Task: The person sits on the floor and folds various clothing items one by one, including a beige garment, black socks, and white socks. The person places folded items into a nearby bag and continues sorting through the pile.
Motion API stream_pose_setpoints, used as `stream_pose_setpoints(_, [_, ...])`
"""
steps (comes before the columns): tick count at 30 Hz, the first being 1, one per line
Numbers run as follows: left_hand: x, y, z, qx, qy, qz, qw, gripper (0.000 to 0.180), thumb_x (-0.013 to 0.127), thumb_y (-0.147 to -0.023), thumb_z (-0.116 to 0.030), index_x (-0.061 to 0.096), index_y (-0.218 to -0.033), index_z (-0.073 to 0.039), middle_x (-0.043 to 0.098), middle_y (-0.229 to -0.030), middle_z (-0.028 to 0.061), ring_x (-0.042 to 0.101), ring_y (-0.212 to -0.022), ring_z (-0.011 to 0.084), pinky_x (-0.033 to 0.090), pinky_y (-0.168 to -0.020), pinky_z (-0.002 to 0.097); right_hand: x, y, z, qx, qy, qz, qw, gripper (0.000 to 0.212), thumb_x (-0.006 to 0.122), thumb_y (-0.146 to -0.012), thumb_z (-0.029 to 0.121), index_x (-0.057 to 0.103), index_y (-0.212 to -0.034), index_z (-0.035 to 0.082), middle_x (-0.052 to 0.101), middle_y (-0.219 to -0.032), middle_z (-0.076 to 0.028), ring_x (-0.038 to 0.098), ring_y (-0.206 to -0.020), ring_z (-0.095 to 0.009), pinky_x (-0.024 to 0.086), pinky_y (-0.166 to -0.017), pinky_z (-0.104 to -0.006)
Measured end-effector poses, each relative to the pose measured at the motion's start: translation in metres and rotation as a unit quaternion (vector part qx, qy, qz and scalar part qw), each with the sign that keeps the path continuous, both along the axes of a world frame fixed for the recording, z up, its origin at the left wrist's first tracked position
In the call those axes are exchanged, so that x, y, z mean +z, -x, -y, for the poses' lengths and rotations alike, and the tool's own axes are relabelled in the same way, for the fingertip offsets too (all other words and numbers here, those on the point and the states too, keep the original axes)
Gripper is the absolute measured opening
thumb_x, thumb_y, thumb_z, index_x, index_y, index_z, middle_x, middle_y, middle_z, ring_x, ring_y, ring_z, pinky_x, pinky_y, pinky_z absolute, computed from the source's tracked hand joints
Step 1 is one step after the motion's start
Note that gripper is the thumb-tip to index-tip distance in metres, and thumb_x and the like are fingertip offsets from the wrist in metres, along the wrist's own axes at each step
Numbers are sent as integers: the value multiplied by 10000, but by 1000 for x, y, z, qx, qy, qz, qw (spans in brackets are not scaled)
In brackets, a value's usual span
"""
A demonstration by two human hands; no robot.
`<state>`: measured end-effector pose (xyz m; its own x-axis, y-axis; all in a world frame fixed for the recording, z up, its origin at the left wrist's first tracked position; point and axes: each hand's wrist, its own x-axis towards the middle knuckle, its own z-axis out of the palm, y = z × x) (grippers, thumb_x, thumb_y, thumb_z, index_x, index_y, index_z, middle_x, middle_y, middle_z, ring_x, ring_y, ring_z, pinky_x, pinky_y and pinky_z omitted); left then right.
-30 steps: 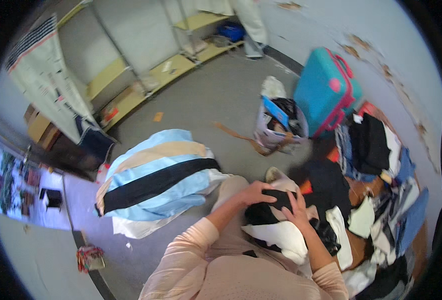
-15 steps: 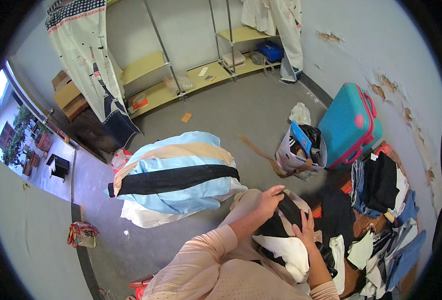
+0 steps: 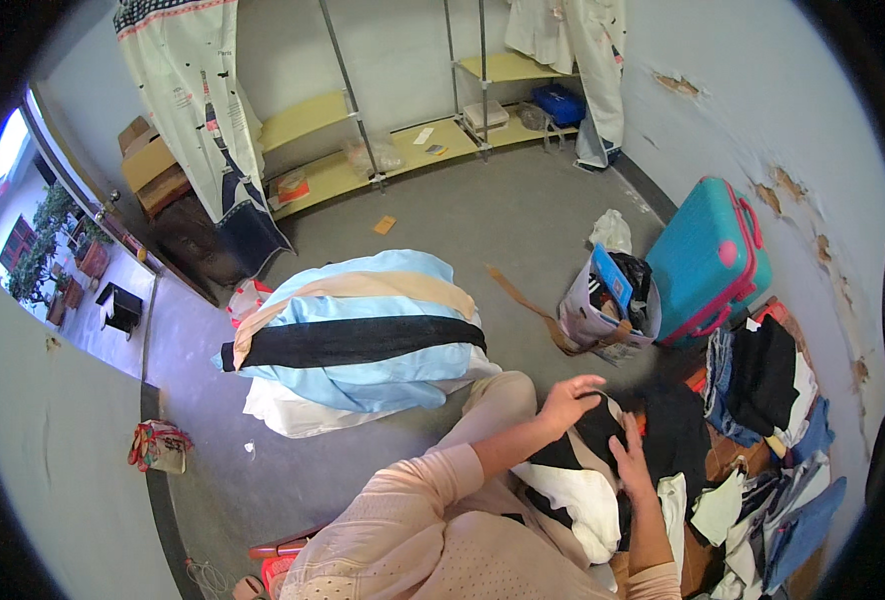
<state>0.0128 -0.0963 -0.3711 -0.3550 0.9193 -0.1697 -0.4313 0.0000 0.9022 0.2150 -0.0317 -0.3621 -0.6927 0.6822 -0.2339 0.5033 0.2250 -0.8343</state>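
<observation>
A black garment [image 3: 595, 428] lies in a narrow fold across my lap, with black and beige cloth around it. My left hand [image 3: 566, 402] is at the far end of this fold, its fingers stretched out and apart. On the right side of the black garment my right hand [image 3: 631, 456] is raised on edge, fingers extended and close to the cloth. Neither hand grips anything that shows. Nearer to my body, a white garment [image 3: 583, 505] drapes over my lap, left of my right forearm.
Light blue cloth [image 3: 363, 391] with beige and black bands covers a heap ahead on the left. Stacked clothes [image 3: 763, 380] lie at the right. A full bag [image 3: 578, 300] stands beside a turquoise suitcase [image 3: 708, 255]. Low shelves [image 3: 333, 185] line the back wall.
My left hand has released the end of the black garment and spread its fingers. My right hand has lifted off the cloth slightly. The view has shifted a little.
</observation>
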Motion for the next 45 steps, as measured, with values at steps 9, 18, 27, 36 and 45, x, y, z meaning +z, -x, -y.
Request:
stream_pose_setpoints(9, [46,-8,12,-74,-109,-73,989,338,645,-839,-37,573,-1169,-38,638,-982,57,562,-881,81,460,-772,250,71,42,7,-90,156,-201,963,67,615,-823,-11,602,-769,27,529,-683,71,431,-608,-15,338,-561,-189])
stream_pose_setpoints(18, [28,-2,27,-125,-34,33,991,198,637,-879,-137,624,-1012,9,641,-948,41,586,-867,96,472,-782,265,75,38,22,-116,113,-217,963,75,592,-874,57,616,-813,19,547,-708,57,453,-622,-25,373,-575,-195])
stream_pose_setpoints(27, [57,-6,36,-104,-11,216,971,426,540,-941,-300,465,-1265,-33,554,-1041,9,525,-913,113,429,-881,317,74,35,24,-117,101,-214,964,89,591,-881,74,612,-824,8,550,-711,58,454,-646,-27,376,-594,-197])
stream_pose_setpoints(36, [44,-10,31,-142,5,223,964,263,543,-935,-230,597,-1085,-20,623,-993,33,584,-903,132,465,-821,306,73,29,28,-92,123,-189,970,68,599,-857,30,587,-793,11,557,-701,45,469,-614,-26,389,-562,-201])
stream_pose_setpoints(45, [31,1,26,-79,-57,383,919,223,522,-942,-250,579,-1035,-56,642,-991,64,624,-919,186,481,-853,344,64,-15,6,-30,107,-108,988,58,668,-773,-3,635,-819,-17,620,-732,4,548,-656,-59,444,-612,-223])
